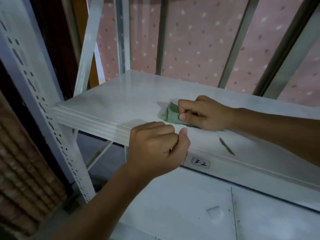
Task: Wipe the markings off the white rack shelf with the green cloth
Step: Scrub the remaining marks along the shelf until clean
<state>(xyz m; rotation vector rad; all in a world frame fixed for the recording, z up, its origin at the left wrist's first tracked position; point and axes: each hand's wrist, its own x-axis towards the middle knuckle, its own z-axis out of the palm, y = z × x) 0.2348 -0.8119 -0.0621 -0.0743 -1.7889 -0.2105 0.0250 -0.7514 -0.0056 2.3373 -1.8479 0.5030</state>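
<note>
The white rack shelf runs across the middle of the view. My right hand presses a folded green cloth flat on the shelf, fingers curled over it. A dark streak marking lies on the shelf near the front edge, just right of and below the cloth. A small dark mark shows at the cloth's far corner. My left hand grips the shelf's front edge, thumb on top, fingers curled under the lip.
A perforated white upright stands at the left. A label reading "3-2" sits on the front lip. A lower white shelf carries specks and lines. Diagonal braces and a pink dotted curtain fill the back.
</note>
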